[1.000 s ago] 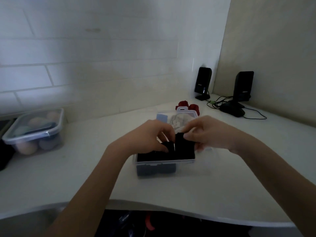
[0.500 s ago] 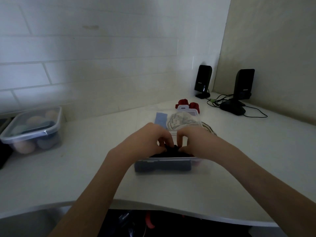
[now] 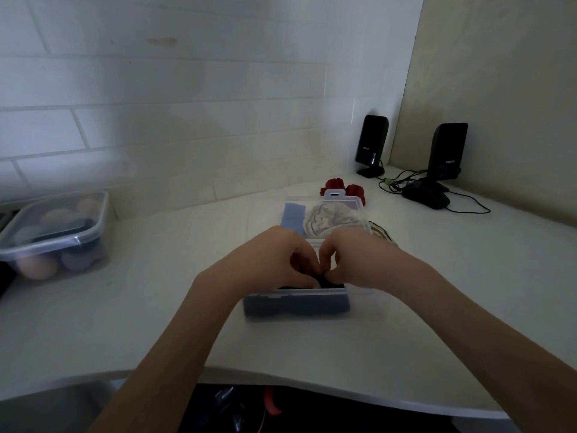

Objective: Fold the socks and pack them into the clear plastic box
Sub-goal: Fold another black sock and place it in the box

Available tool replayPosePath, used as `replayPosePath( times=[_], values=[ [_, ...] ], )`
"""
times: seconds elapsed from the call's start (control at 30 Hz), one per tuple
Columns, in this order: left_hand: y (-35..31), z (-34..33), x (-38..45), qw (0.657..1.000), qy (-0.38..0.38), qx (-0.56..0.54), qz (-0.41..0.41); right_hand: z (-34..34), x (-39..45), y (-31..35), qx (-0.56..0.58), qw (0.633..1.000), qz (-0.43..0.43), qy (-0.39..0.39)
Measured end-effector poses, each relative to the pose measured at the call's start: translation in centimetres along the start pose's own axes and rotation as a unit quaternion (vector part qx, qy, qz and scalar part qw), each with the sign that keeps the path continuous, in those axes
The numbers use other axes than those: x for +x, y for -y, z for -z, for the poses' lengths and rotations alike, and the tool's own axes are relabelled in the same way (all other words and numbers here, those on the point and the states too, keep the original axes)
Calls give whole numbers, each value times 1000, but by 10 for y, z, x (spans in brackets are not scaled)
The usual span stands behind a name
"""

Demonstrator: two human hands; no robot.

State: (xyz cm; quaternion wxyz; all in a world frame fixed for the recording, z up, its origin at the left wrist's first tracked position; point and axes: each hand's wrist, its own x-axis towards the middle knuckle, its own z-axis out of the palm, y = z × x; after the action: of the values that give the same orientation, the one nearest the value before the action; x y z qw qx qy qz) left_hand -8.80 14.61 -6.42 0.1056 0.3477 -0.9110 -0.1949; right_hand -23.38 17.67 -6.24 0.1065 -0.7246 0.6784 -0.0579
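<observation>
Both hands lower now, left hand (image 3: 274, 260) and right hand (image 3: 356, 257) curled, grip on black sock (image 3: 324, 281) inside clear box (image 3: 296, 303).

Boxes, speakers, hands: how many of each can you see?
Boxes: 2, the open box under the hands and the lidded box at far left.
Speakers: 2, one by the tiled wall and one right of it.
Hands: 2, left hand and right hand.
Total: 6
</observation>
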Motion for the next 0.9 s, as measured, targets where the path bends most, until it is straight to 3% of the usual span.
replayPosePath(
  times=[0.27,0.7,0.9],
  values=[
    [3,-1,1,1000,6,4,10,2,7,-7,48,999,10,23],
    [3,-2,3,999,-1,33,29,3,-6,-16,36,985,164,-36],
    [9,11,-13,995,-7,-94,37,2,-1,-17,105,976,190,27]
  ],
)
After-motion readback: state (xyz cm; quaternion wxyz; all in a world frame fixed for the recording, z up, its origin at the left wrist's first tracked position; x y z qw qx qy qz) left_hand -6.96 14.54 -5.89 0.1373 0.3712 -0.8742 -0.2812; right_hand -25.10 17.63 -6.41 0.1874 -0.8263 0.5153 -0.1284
